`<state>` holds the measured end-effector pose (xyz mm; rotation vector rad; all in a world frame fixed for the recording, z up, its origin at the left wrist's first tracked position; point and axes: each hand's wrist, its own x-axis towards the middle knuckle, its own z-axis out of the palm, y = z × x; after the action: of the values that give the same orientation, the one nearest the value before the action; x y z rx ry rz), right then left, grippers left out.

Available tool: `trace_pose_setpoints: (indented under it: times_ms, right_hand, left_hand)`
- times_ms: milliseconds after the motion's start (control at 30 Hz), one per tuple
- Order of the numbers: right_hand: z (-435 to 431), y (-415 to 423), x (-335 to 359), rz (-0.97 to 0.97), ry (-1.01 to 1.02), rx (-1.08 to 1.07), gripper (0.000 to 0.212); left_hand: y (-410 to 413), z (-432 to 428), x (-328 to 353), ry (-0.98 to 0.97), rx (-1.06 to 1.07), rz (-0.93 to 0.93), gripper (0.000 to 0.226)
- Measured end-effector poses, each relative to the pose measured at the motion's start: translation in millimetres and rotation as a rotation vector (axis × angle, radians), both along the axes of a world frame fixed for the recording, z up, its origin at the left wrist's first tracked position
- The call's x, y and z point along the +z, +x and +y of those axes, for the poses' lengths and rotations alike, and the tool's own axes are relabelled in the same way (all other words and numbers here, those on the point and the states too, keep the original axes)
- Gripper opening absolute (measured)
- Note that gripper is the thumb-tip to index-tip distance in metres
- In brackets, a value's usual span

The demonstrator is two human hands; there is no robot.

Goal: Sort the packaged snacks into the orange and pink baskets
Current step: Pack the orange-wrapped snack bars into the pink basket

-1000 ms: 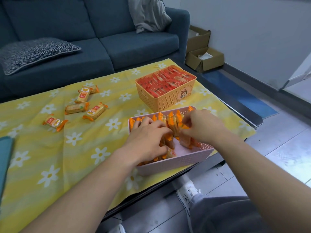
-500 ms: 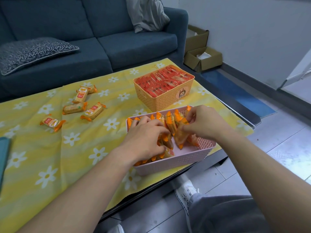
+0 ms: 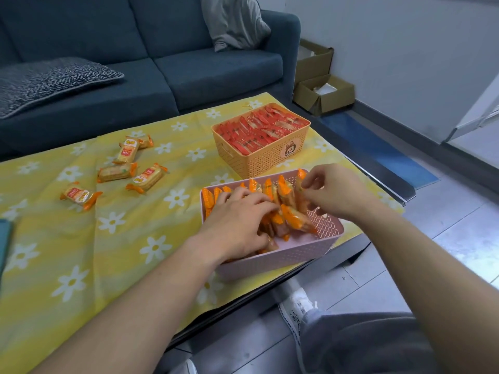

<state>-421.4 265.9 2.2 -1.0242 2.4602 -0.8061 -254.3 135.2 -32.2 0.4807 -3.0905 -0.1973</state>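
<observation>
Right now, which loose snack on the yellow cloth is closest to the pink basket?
The orange-ended packet lying at a slant, rightmost of the loose group. The other loose packets lie farther left of the pink basket.

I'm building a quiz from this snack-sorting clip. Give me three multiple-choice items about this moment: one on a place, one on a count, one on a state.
1. Where are both hands?
A. in the pink basket
B. in the orange basket
C. on the sofa

2. How many snack packs lie loose on the yellow cloth?
A. two
B. five
C. nine

3. What state is the orange basket in?
A. empty
B. tipped over
C. upright and full of red packs

Answers:
1. A: the left hand and right hand both rest among orange packs inside the pink basket.
2. B: five loose packs lie on the yellow cloth, one partly hidden behind another.
3. C: the orange basket stands upright, red packs filling it to the rim.
</observation>
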Motion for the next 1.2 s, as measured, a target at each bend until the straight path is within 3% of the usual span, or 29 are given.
trace_pose_setpoints:
  times_ms: [133, 200, 267, 400, 667, 733, 900, 1067, 1200]
  right_hand:
    - [-9.3, 12.4, -14.6, 0.174, 0.331, 0.232, 0.04]
    - [-16.8, 17.1, -26.6, 0.263, 0.398, 0.282, 0.044]
    - [-21.8, 19.4, -34.3, 0.304, 0.398, 0.29, 0.039]
    - [-17.0, 11.4, -17.6, 0.335, 0.392, 0.233, 0.005]
    - [12.6, 1.0, 20.8, 0.012, 0.252, 0.09, 0.034]
    - [10.2, 3.2, 17.0, 0.002, 0.24, 0.102, 0.04]
    - [10.7, 5.6, 19.2, 0.008, 0.237, 0.287, 0.022]
    - [13.1, 9.3, 25.5, 0.064, 0.217, 0.394, 0.051]
    - [1.2, 30.1, 5.6, 0.077, 0.263, 0.49, 0.054]
  left_hand:
    - [-0.5, -0.2, 1.8, 0.002, 0.012, -0.015, 0.065]
    - [-0.7, -0.4, 2.5, 0.007, 0.014, -0.02, 0.065]
    - [-0.7, -1.1, 2.5, 0.016, 0.017, -0.024, 0.066]
    - [0.1, -3.1, 2.3, 0.052, 0.022, -0.033, 0.067]
    - [0.7, -3.2, 2.9, 0.093, 0.034, -0.026, 0.068]
    - [0.2, -2.3, 3.1, 0.099, 0.039, -0.027, 0.067]
    - [-0.1, -2.3, 4.1, 0.113, 0.047, -0.025, 0.067]
    - [0.7, -4.4, 2.3, 0.13, 0.049, -0.016, 0.071]
    - [-1.8, -4.5, 2.2, 0.134, 0.058, -0.016, 0.073]
